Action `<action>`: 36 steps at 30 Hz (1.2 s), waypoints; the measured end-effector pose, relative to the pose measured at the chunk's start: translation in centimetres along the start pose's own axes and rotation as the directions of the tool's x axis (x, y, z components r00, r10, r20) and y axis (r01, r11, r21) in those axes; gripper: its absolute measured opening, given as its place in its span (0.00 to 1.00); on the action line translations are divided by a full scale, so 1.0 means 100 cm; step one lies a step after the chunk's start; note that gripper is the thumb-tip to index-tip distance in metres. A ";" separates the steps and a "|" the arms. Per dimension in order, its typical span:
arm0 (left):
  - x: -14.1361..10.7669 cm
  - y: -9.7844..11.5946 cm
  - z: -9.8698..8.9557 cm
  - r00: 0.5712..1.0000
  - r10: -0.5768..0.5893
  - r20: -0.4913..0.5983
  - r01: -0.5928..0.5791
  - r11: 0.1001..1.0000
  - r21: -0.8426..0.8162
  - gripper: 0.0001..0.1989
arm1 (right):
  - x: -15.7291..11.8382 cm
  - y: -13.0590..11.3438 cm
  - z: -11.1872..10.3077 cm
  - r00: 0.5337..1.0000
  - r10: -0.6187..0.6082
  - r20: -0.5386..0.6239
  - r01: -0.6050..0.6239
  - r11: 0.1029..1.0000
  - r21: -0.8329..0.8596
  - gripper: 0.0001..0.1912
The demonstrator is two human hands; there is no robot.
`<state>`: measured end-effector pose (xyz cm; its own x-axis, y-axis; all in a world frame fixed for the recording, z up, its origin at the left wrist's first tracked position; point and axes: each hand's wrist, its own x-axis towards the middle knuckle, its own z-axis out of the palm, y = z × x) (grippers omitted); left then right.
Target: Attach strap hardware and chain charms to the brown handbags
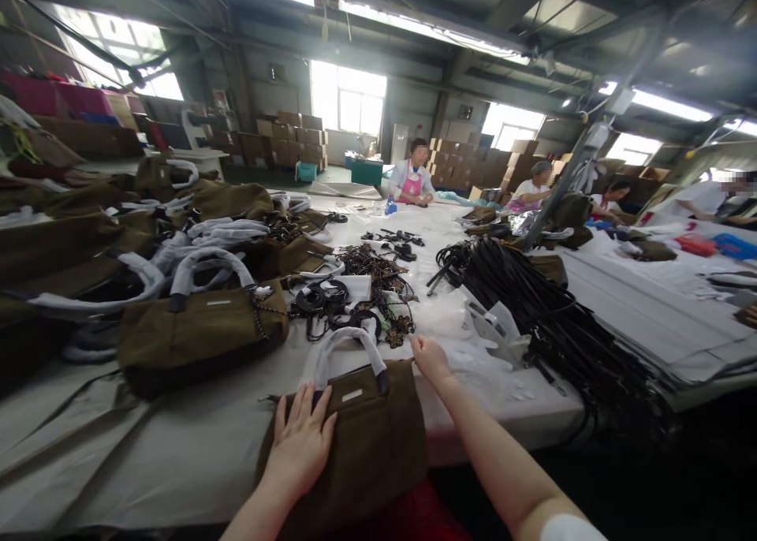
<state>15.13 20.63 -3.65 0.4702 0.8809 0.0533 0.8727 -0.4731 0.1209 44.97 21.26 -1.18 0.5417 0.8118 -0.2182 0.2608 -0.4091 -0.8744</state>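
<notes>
An olive-brown handbag [378, 438] lies at the table's front edge, directly before me. Its handle [348, 337] is wrapped in white padding and stands up from the top. My left hand [303, 434] rests flat on the bag's left part, fingers spread. At the bag's upper right corner is my right hand [431, 360], its fingers curled together; what they pinch, if anything, is too small to make out. Just beyond that hand lies a pile of brown flower-shaped charms on dark cords [400, 324]. Black coiled straps [355, 318] lie behind the handle.
A similar handbag [201, 332] sits to the left, before a heap of more bags. Long black straps [520, 304] spread across the right, with a white tape dispenser [500, 328] beside them. Across the table a person in a pink apron [411, 184] works; others are farther right.
</notes>
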 end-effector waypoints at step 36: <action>-0.069 0.035 -0.106 0.974 0.164 0.155 0.162 -0.029 -0.986 0.18 | -0.158 -0.062 -0.010 0.852 -0.308 0.424 0.084 0.878 0.470 0.16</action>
<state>13.55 12.96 6.93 0.6220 0.7787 -0.0822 -0.0787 0.1666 0.9829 35.58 10.61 8.12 0.0423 0.9941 -0.0999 -0.1013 -0.0952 -0.9903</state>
